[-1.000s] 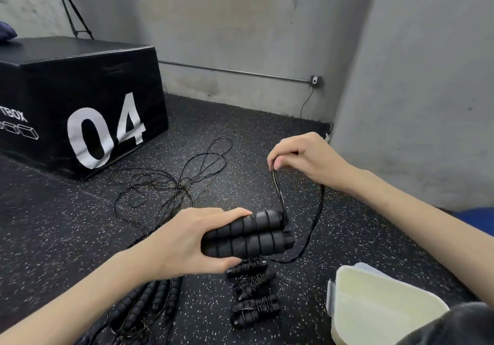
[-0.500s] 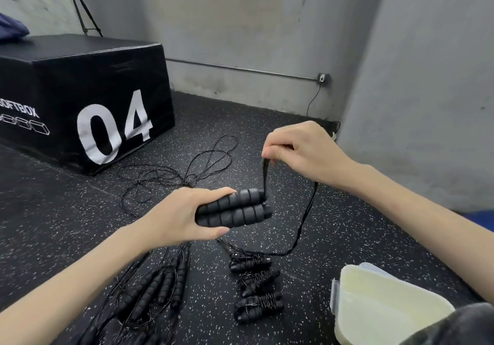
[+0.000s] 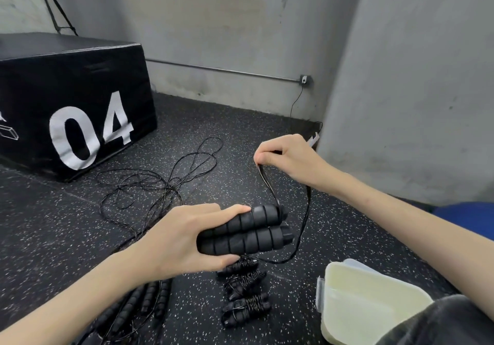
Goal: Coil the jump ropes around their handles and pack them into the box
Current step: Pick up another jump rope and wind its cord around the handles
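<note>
My left hand [image 3: 184,240] grips two black ribbed jump-rope handles [image 3: 248,231] held side by side, their ends pointing right. My right hand [image 3: 287,157] pinches the thin black rope [image 3: 304,227] above and to the right of the handles; the rope loops down from my fingers and back under the handles. Three coiled jump ropes [image 3: 244,288] lie in a column on the floor below the handles. The pale translucent box [image 3: 369,307] stands at the lower right. Uncoiled ropes with handles [image 3: 149,296] lie at the lower left, under my left forearm.
A tangle of loose rope [image 3: 160,181] spreads over the speckled black rubber floor ahead. A big black box marked 04 [image 3: 77,104] stands at the left. Grey walls close off the back and right, with a blue object [image 3: 470,219] at the right edge.
My left hand has brought the handles lower and nearer, to the right. My right hand still pinches the rope and has shifted slightly down; the rope loop hangs longer.
</note>
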